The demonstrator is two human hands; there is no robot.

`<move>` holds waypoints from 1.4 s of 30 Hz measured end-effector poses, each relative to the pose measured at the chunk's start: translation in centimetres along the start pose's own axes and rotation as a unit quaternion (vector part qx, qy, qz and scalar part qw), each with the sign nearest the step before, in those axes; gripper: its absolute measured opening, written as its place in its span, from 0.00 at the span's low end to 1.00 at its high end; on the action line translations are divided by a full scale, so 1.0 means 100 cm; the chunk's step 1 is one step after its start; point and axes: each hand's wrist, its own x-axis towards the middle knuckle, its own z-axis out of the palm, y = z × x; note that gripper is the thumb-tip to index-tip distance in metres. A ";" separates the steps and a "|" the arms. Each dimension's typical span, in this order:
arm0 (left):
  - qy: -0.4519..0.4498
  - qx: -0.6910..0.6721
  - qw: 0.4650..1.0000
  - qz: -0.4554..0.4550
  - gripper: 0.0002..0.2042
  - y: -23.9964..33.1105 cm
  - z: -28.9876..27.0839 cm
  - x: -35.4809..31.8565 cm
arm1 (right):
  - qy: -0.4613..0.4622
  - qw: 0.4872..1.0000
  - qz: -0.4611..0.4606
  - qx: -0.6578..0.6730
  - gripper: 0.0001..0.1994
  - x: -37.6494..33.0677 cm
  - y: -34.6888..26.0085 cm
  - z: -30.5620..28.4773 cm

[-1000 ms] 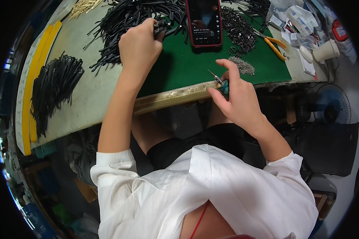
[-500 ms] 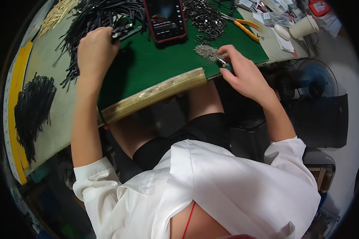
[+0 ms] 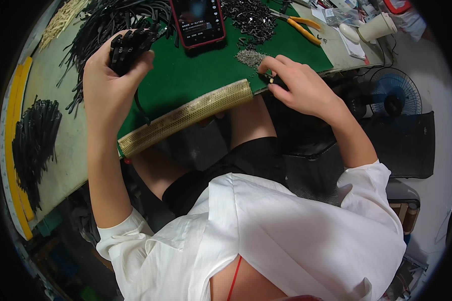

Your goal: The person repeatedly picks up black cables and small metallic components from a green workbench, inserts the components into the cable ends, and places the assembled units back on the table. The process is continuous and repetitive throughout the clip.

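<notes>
My left hand (image 3: pixel 105 85) is closed around a bundle of black straps (image 3: pixel 130 50), whose dark ends stick up between thumb and fingers. One thin strap dangles below the hand toward the table edge. My right hand (image 3: pixel 306 90) is at the front edge of the green mat (image 3: pixel 160 83), thumb and fingers curled round a small dark tool (image 3: pixel 270 79) with a pale, shiny part. Most of that tool is hidden by the fingers, so its kind is unclear. Just beyond the right fingertips lies a heap of tiny grey metal pieces (image 3: pixel 250 58).
A red-cased phone (image 3: pixel 200 22) stands at the back, beside a heap of small black parts (image 3: pixel 251 22). Orange-handled pliers (image 3: pixel 306 31) and a white cup (image 3: pixel 377 27) are at right. More black straps (image 3: pixel 35 145) lie left; a gold mesh-covered pad (image 3: pixel 186 116) lines the near edge.
My left hand has drawn back toward me and turned, showing the strap bundle in its grip. My right hand has shifted slightly left, close to the grey heap. The whole view has shifted a little.
</notes>
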 end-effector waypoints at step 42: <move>0.007 -0.092 0.995 -0.029 0.14 -0.003 0.014 -0.021 | -0.004 0.996 0.075 -0.037 0.14 0.009 -0.008 0.005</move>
